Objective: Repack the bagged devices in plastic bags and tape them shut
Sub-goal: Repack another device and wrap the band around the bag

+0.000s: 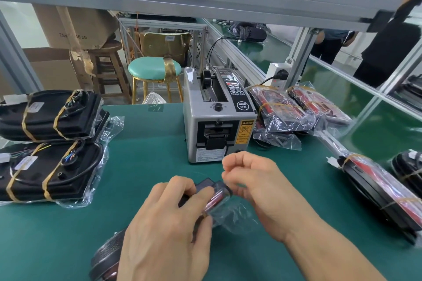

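Device (206, 191) in hand: dark body with a red part, partly inside a clear plastic bag (230, 217), held low over the green tabletop (148, 143), just in front of the tape dispenser (218, 118).

Left hand (169, 219): fingers curled over the device from above, grip closed on it and on the near side of the bag. A dark meshed part shows under this wrist; cannot tell whether it belongs to the same device.

Right hand (253, 180): thumb and forefinger pressed together just beyond the left grip, at the bag's far end. Judged to be pinching bag film or a strip of clear tape; cannot tell which, as the material is transparent. Other fingers loosely curled.

Progress, judged from layout:
- Left of the grip: 2 large black units (48, 143), each in a clear bag and bound with tan bands, stacked. Look finished.
- Right of the grip, beside the dispenser: bagged red items (294, 107), banded, in a pile of at least 2. Further right, more bagged black-and-red units (376, 187).
- Which pile is input and which is output cannot be settled.

Current unit: bag on but not visibly closed; no tape seen across the opening. Remaining for it: fold the mouth, apply tape, set aside. Dispenser is within easy reach beyond the grip.
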Available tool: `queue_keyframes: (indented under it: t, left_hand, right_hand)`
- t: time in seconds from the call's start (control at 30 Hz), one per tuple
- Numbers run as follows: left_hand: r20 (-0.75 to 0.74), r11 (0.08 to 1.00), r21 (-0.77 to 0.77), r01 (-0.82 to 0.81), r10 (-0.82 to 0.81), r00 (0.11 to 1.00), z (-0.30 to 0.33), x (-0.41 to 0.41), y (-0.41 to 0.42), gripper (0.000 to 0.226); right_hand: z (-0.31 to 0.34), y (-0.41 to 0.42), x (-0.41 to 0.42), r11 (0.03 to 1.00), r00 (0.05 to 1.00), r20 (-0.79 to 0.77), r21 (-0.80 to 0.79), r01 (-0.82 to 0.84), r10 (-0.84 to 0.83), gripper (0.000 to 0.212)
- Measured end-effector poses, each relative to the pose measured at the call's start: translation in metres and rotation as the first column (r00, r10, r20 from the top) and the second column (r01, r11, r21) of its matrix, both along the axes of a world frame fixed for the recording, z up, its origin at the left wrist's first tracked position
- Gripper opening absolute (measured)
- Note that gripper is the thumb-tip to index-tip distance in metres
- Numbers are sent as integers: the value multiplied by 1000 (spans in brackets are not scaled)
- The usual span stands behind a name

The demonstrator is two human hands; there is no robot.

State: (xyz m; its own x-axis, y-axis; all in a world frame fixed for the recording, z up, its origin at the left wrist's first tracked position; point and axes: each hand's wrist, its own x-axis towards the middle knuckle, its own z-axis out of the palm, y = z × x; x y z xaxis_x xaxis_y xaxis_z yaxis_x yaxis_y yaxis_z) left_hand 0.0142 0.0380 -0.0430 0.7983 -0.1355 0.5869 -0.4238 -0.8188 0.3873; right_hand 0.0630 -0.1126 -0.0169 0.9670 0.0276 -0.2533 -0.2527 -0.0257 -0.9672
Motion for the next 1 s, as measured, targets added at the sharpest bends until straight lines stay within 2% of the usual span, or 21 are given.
queue_keyframes:
  t: [0.07, 0.13, 0.2, 0.27, 0.33, 0.4, 0.5, 0.57, 0.63, 0.73, 1.0]
  left_hand:
    - [-7, 1000, -17, -17, 17, 1000, 0, 1, 2, 34]
    - [-4, 1000, -14, -17, 16, 1000, -1, 1, 3, 34]
    - [5, 1000, -9, -6, 6, 1000, -2, 0, 3, 34]
    - [-12, 1000, -25, -4, 3, 1000, -1, 1, 2, 34]
    - [-38, 998, -56, -7, 4, 999, -1, 1, 4, 34]
    - [-78, 996, -84, -6, -1, 997, 0, 0, 6, 35]
    - [-156, 992, -123, -31, 11, 988, 0, -2, 8, 43]
    - [-230, 976, -205, -69, 20, 973, 4, -2, 8, 49]
    - [-277, 938, -343, -46, -54, 959, 10, -2, 7, 53]
    - [-298, 872, -490, -2, -165, 940, 19, 0, 10, 46]
    - [-323, 821, -571, 25, -252, 912, 25, 1, 16, 37]
  right_hand:
    - [0, -8, 4, 996, 996, 21, -8, 84, -84, 24]
    - [2, -13, 3, 996, 994, 77, -44, 74, -71, 21]
    - [3, -10, -1, 992, 987, 149, -115, -47, 64, 20]
    - [2, -7, -5, 957, 955, 214, -249, -149, 204, 26]
    - [1, -9, -6, 890, 909, 277, -419, -178, 312, 29]
    - [2, -15, -4, 849, 870, 309, -489, -201, 383, 30]
    - [5, -21, -2, 812, 832, 308, -525, -255, 460, 30]
    - [6, -23, 0, 802, 810, 320, -529, -277, 492, 30]
    - [8, -23, 4, 813, 802, 336, -506, -288, 494, 28]
    - [12, -23, 10, 831, 789, 370, -471, -297, 491, 23]
    - [19, -16, 16, 816, 718, 436, -478, -326, 542, 3]
